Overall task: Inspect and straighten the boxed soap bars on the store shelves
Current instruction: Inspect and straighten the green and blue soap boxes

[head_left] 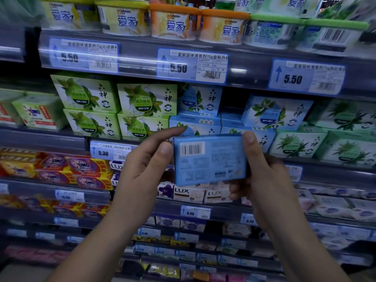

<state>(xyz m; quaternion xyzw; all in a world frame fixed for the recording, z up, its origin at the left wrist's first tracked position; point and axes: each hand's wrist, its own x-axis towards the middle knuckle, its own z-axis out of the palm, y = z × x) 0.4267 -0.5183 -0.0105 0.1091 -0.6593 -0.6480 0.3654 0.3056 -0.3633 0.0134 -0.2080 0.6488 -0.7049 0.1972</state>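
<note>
The left hand (148,165) and right hand (262,171) grip the 2 short ends of 1 blue soap box (209,159), thumbs forward, barcode side facing the camera; its long axis runs left-right, held level between both hands; the blue stack (195,123) lies directly behind and above, equally near either hand.

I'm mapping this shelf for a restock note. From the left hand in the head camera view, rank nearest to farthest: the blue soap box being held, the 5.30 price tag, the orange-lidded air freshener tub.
1. Blue cardboard soap box: in the left hand grip, on its right.
2. White 5.30 price tag: shelf edge, just left.
3. Orange-lidded air freshener tub: top shelf, far above.
</note>
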